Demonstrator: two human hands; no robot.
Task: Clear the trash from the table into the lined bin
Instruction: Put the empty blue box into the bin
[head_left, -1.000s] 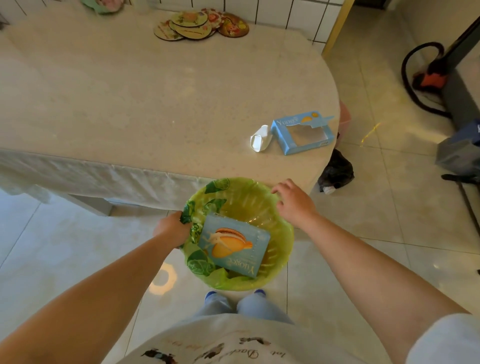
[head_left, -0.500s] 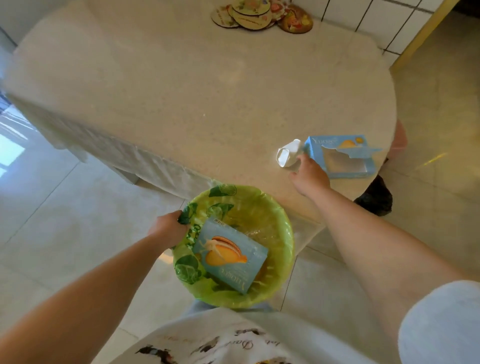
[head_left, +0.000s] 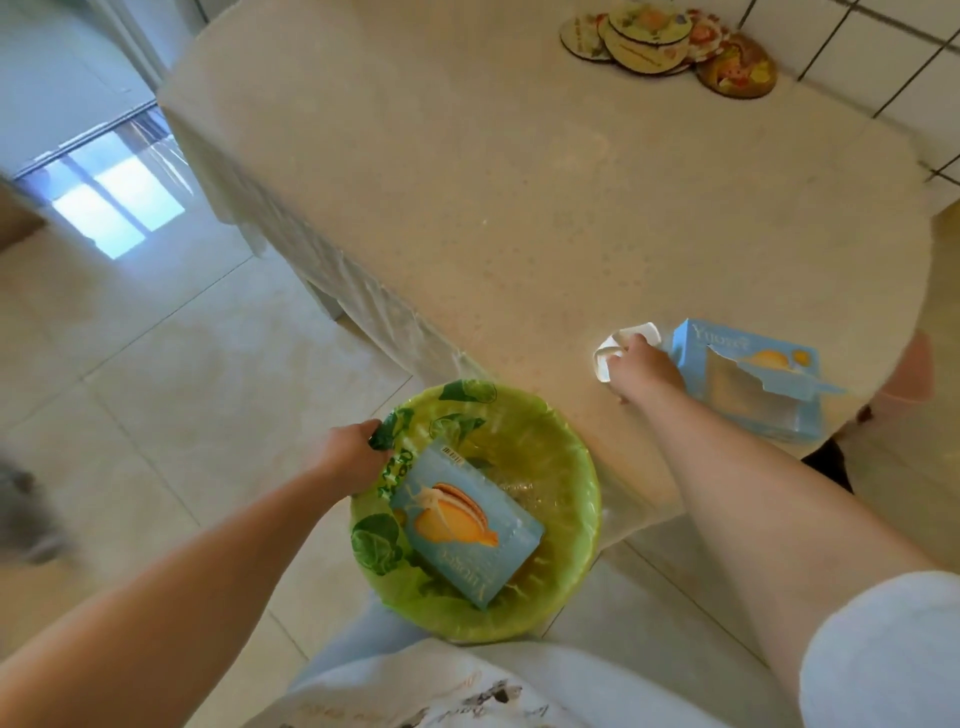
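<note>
Plastic, card and speckled stone-look surfaces

The bin wears a thin, glossy green plastic liner; both boxes look like smooth printed card, the counter is matt and speckled, and the floor tiles shine.

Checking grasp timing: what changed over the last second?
The right hand left the bin rim, reached forward onto the table and closed its fingers on the white wrapper beside the torn blue box. Unchanged: left hand holds the bin liner, blue box in bin, coasters.
</note>
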